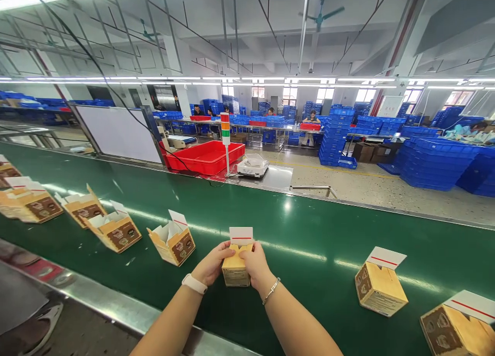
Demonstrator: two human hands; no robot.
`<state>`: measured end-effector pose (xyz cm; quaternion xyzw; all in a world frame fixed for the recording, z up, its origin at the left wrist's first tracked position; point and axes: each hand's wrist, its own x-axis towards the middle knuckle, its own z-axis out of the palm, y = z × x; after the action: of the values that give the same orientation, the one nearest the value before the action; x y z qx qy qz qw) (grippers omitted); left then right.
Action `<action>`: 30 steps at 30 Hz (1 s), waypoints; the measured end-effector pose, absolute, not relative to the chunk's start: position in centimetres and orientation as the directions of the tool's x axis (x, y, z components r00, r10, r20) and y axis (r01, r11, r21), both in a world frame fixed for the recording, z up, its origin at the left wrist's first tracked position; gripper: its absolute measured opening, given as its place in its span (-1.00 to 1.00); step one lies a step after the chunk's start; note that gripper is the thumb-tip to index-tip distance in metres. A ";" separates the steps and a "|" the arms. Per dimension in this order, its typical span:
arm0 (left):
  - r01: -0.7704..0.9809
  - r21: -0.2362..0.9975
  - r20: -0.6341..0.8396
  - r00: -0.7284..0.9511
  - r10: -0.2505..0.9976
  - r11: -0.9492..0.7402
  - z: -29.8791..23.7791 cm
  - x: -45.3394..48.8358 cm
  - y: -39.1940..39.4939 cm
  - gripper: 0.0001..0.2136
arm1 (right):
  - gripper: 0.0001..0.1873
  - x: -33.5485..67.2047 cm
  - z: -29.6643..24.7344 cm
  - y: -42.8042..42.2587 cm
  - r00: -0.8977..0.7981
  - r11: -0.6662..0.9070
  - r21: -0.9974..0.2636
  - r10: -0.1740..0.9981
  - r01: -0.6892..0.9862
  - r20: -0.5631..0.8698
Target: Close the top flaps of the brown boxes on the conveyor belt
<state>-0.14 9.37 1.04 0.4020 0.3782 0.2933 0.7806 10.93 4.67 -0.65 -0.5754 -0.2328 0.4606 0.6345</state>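
A small tan cardboard box (236,277) stands on the green conveyor belt (309,294) between my hands. Its back flap, white with a red line, sticks up, while the tan front flaps lie folded over the top. My left hand (212,263) grips the box's left side, thumb on the top flap. From the right, my right hand (257,263) holds it the same way, thumb pressed on the top. To the left is a box with raised flaps (178,245). On the right sits a box (382,289) with its top folded over and its white flap up.
Several more flap-open boxes (119,232) stand at the left of the belt, and another box (456,327) is at the right edge. Beyond the belt are a red tray (209,157), a signal light (225,131), a scale (252,166) and stacked blue crates (336,136). People sit farther back.
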 end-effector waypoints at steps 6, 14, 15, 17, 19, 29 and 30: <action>-0.111 0.846 -0.368 0.587 0.721 0.522 0.6 1.4 8.9 -0.60 | -0.68 12.1 0.2 3.4 0.405 -0.159 -0.899 0.851 -0.408 -0.334; -0.099 0.891 -0.311 0.578 0.754 0.444 0.5 3.2 8.1 -0.63 | -0.75 13.8 1.1 1.3 0.418 -0.109 -0.907 0.860 -0.407 -0.292; -0.096 0.897 -0.300 0.586 0.753 0.432 0.5 3.3 7.9 -0.63 | -0.75 14.0 1.1 1.1 0.417 -0.102 -0.909 0.864 -0.404 -0.282; -0.089 0.901 -0.288 0.608 0.740 0.424 0.6 3.7 7.6 -0.61 | -0.77 14.4 1.1 0.7 0.421 -0.085 -0.915 0.868 -0.394 -0.262; -0.103 0.904 -0.268 0.622 0.736 0.416 0.9 4.1 7.2 -0.58 | -0.78 14.8 1.1 0.4 0.434 -0.069 -0.921 0.867 -0.384 -0.246; -0.085 0.976 -0.139 0.472 0.871 0.201 2.7 5.1 6.7 -0.58 | -0.71 17.6 1.0 -3.6 0.607 0.072 -0.994 0.795 -0.078 0.010; -0.103 0.975 -0.131 0.442 0.888 0.195 2.8 5.3 7.0 -0.59 | -0.71 17.9 0.7 -4.2 0.631 0.093 -0.995 0.771 0.026 0.088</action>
<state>5.30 6.97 2.76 0.5171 0.3794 0.3678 0.6733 17.87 -4.24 0.68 -0.6123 -0.3252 0.2806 0.6637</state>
